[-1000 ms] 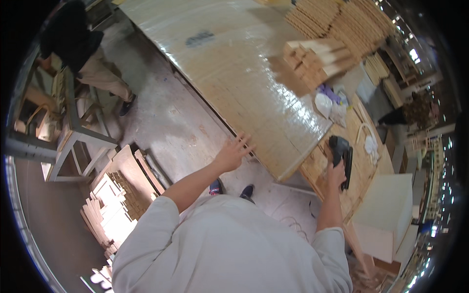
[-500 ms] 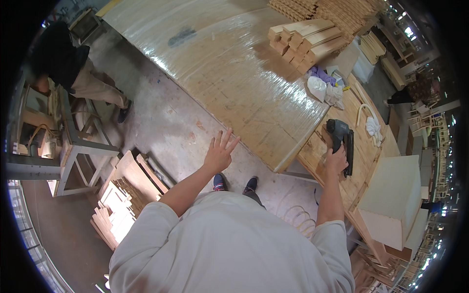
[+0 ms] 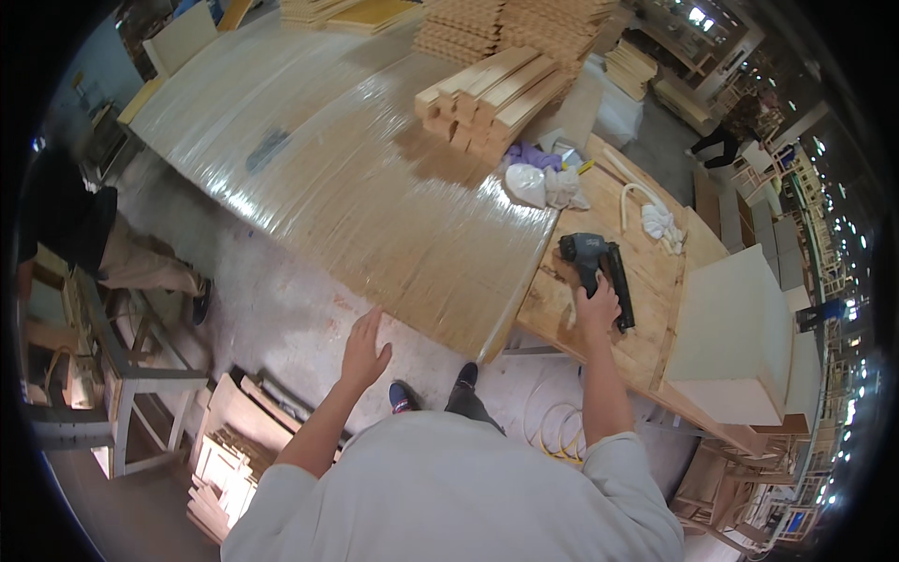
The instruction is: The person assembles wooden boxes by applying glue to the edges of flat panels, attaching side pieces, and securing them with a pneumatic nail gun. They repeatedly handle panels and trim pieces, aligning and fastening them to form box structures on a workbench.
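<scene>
My right hand (image 3: 599, 309) is wrapped round the handle of a black and grey nail gun (image 3: 585, 249). The tool is over the bare wooden worktop (image 3: 552, 304); whether it rests on the wood or hangs just above it I cannot tell. Nothing is in my left hand (image 3: 363, 350), which hovers over the floor by the near edge of the plastic-covered table (image 3: 403, 253). Its fingers are stretched out and the thumb stands apart. Beyond the nail gun lie a white bag (image 3: 525, 184) and a purple cloth (image 3: 534, 156).
A stack of wooden strips (image 3: 492, 98) sits farther back on the covered table. To the right stands a large white box-like panel piece (image 3: 726, 337). A coiled yellow hose (image 3: 560, 431) hangs below the worktop. Another person (image 3: 70, 220) works at the far left beside a metal-framed bench (image 3: 154, 384).
The view has turned, so the tables appear shifted left. My left hand's spread fingers have come together and it has lowered a little. My right hand still grips the nail gun.
</scene>
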The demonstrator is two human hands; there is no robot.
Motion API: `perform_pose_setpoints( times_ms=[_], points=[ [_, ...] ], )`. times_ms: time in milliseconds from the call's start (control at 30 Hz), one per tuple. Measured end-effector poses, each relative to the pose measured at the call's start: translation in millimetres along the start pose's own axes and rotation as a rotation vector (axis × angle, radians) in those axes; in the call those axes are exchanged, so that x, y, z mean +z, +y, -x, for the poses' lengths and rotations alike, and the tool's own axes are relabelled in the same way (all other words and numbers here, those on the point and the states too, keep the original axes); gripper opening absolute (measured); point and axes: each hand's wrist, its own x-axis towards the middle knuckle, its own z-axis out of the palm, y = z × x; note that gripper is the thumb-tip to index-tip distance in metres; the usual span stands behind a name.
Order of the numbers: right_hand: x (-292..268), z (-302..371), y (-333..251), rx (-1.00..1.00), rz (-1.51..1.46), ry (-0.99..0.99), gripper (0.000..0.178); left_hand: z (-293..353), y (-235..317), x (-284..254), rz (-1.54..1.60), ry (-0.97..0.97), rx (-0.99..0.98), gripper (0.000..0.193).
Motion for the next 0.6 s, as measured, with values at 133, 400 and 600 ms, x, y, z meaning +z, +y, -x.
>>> perform_pose_setpoints(
  times_ms=[133, 400, 600],
  points=[
    [-6.7, -42.1, -18.1, -0.359, -0.346, 0.231, 0.044, -24.0, 12.7, -8.4, 0.725, 0.004, -0.416, 0.059],
    [39.6, -180.3, -100.9, -0.464, -0.345, -0.018, 0.059, -107.5, 120.5, -33.2, 2.159, -0.207, -0.398, 0.083],
    [64.5, -228.5, -99.1, -0.367, -0.406, -0.211, 0.052, -143.4, 161.6, -29.3, 2.175, -0.231, -0.400, 0.087]
  ],
)
